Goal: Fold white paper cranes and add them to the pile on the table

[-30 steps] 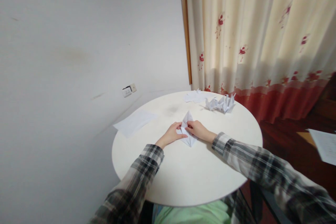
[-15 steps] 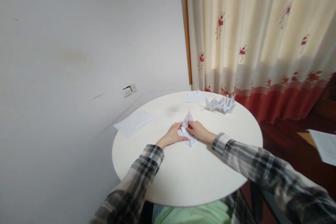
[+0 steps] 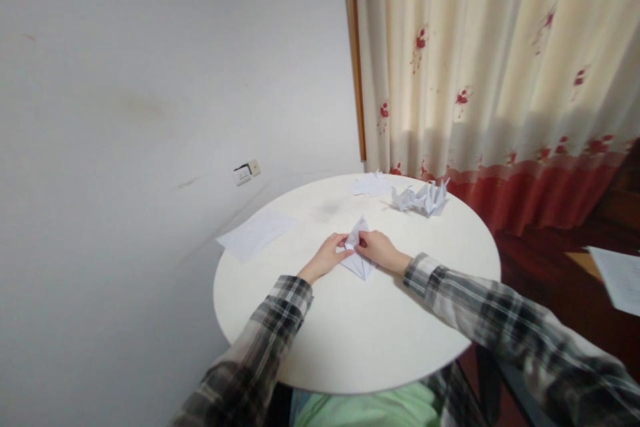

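Observation:
A white, partly folded origami paper [image 3: 359,259] lies near the middle of the round white table [image 3: 360,333], its pointed tip facing away from me. My left hand [image 3: 327,257] pinches its left flap with curled fingers. My right hand [image 3: 376,248] presses and grips its right side, thumb and fingers closed on the paper. Both arms wear plaid sleeves.
A flat white sheet [image 3: 256,233] hangs over the table's left edge. Folded paper cranes [image 3: 421,198] and a crumpled sheet [image 3: 373,183] sit at the far edge by the flowered curtain [image 3: 490,80]. A wall socket [image 3: 245,172] is on the left wall. Papers [image 3: 617,277] lie on a desk at right.
The paper's upper flap, raised half a second ago, now lies lower and flatter. My left fingers have shifted slightly outward along the left flap. The right hand has barely moved.

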`<action>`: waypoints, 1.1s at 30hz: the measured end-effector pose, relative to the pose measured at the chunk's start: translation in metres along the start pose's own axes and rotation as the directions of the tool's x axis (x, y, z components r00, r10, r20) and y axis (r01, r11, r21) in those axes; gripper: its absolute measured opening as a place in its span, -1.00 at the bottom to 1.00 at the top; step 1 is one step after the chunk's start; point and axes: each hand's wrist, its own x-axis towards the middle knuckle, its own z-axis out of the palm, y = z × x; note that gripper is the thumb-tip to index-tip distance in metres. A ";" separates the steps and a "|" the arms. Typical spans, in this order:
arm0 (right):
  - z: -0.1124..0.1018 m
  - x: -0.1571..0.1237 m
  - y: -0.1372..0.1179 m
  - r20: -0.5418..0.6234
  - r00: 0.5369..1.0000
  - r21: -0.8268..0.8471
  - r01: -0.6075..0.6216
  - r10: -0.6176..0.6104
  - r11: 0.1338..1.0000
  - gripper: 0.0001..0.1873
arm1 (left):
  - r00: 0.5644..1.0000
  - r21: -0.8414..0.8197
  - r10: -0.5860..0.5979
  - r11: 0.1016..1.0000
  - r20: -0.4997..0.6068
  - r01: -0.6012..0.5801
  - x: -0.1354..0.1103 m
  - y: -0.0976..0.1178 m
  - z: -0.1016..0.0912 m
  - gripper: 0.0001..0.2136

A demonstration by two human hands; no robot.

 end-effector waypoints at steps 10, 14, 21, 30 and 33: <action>0.002 -0.002 0.000 -0.043 0.997 -0.034 0.070 -0.071 0.997 -0.79 | 0.992 -0.070 -0.094 0.994 -0.079 0.089 0.002 -0.004 0.002 -0.73; 0.000 -0.003 0.002 -0.073 0.992 -0.013 0.105 -0.106 0.994 -0.79 | 0.990 -0.086 -0.110 0.991 -0.088 0.103 0.002 -0.006 0.003 -0.73; -0.007 -0.003 0.005 -0.108 0.988 0.089 0.117 -0.107 0.989 -0.77 | 0.991 -0.058 -0.083 0.995 -0.102 0.077 0.002 -0.005 0.003 -0.74; -0.009 -0.001 0.007 -0.045 0.996 0.085 0.084 -0.080 0.993 -0.74 | 0.990 -0.027 -0.088 0.996 -0.114 0.086 0.002 0.000 0.001 -0.81; -0.009 -0.001 0.006 -0.042 0.996 0.098 0.079 -0.075 0.992 -0.74 | 0.989 -0.019 -0.098 0.995 -0.108 0.097 0.002 0.000 0.001 -0.82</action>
